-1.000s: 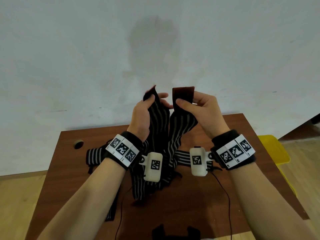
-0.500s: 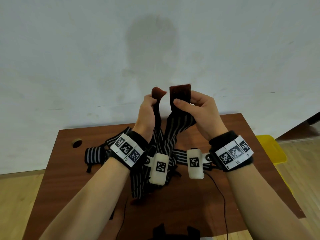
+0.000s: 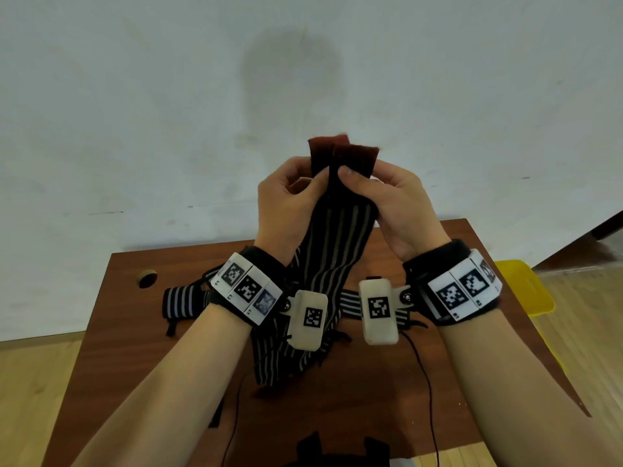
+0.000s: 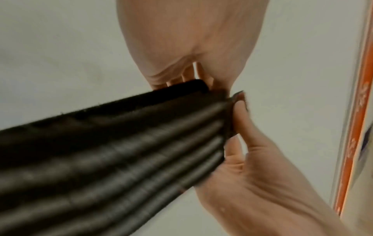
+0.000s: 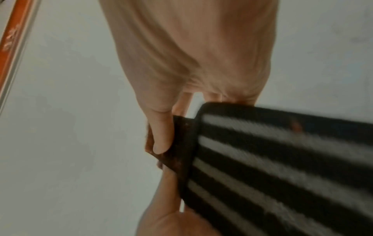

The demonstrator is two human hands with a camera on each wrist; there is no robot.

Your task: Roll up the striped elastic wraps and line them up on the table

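Left hand (image 3: 286, 203) and right hand (image 3: 394, 200) each pinch a reddish end tab (image 3: 354, 156) of striped wrap (image 3: 333, 251), now overlapped above the table (image 3: 472, 382); previously apart. Probably one wrap, doubled for rolling.

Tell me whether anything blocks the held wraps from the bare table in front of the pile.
Nothing visible does. Both the left hand and right hand pinch the wrap ends above the table; only thin black cords cross that bare wood.

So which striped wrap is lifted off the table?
The striped wrap between both hands, left hand and right hand pinching its dark-red ends. The other wraps lie flat on the table.
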